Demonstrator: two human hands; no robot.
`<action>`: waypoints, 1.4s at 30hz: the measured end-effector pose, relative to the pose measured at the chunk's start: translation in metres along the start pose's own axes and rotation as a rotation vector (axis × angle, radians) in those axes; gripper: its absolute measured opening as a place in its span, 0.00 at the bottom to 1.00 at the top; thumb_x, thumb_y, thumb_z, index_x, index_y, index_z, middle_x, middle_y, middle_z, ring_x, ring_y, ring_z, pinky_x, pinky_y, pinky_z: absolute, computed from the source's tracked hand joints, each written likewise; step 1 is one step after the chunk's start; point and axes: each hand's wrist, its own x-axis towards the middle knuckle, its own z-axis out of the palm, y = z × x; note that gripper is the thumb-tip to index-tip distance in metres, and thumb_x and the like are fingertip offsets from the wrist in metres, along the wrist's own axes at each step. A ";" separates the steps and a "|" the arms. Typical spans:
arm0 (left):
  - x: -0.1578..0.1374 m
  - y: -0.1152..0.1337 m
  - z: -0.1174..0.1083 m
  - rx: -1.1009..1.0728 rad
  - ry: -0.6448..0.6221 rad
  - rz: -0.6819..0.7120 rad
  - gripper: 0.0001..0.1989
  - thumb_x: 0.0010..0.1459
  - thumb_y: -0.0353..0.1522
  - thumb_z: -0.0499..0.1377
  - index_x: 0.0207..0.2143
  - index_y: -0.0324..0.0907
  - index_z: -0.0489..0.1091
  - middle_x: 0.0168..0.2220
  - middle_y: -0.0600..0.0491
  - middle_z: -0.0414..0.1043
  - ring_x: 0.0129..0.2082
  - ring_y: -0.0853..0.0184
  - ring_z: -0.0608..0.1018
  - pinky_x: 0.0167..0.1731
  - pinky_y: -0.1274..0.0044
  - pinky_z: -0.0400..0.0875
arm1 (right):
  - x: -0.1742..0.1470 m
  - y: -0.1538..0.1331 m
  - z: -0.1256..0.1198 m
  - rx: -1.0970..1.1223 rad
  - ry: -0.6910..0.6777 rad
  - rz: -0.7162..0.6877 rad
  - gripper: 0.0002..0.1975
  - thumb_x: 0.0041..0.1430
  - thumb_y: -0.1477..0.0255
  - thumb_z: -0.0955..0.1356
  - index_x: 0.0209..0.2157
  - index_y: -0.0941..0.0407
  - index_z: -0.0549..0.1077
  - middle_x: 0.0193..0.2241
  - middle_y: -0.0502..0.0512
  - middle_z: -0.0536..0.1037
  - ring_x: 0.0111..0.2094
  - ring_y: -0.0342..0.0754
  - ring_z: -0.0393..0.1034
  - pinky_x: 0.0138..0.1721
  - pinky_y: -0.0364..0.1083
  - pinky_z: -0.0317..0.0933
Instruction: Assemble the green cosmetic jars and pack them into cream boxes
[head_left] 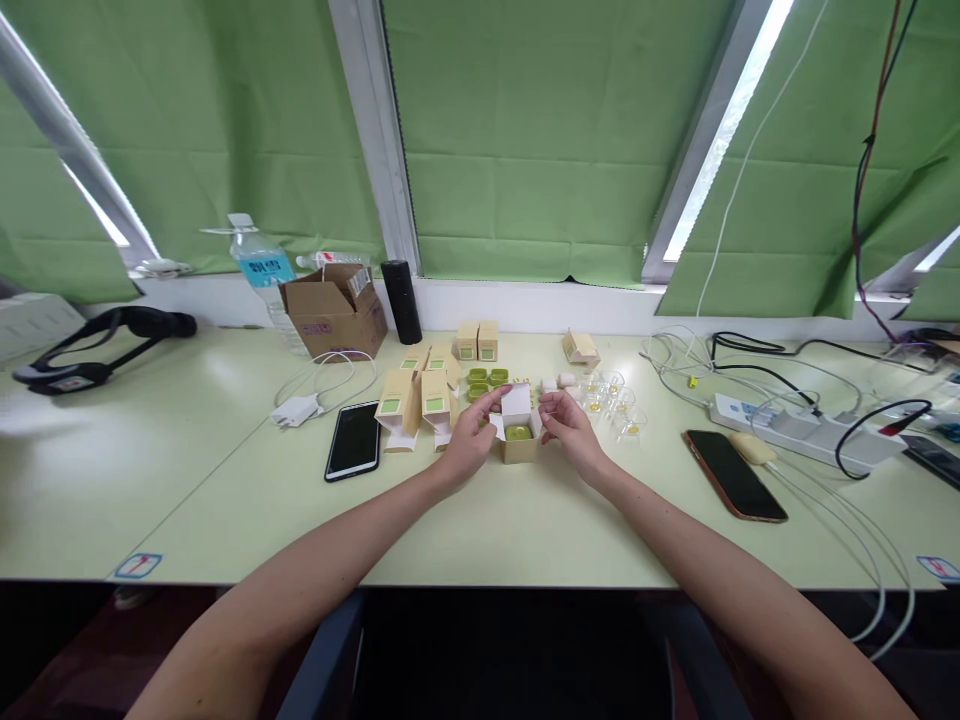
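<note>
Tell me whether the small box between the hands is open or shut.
Open. The small box has its white flap raised, and a green item shows inside.

- An office or similar workroom is suggested by a long, pale table [262, 520] set before window frames [373, 130].
- Green blinds [562, 140] are hung behind it.
- A white power strip [778, 428] and cables [750, 347] are laid out; armrests [328, 655] are seen below.

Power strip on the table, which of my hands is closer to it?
Right. Your right hand is left of the power strip; your left hand is farther left, beyond the open carton between them.
</note>
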 end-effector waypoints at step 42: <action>0.000 -0.003 0.014 -0.020 -0.025 -0.003 0.04 0.58 0.28 0.59 0.37 0.43 0.68 0.42 0.52 0.71 0.44 0.66 0.74 0.45 0.75 0.69 | -0.021 -0.018 0.016 -0.297 0.008 -0.305 0.06 0.60 0.73 0.66 0.41 0.51 0.69 0.42 0.53 0.70 0.38 0.47 0.68 0.31 0.44 0.66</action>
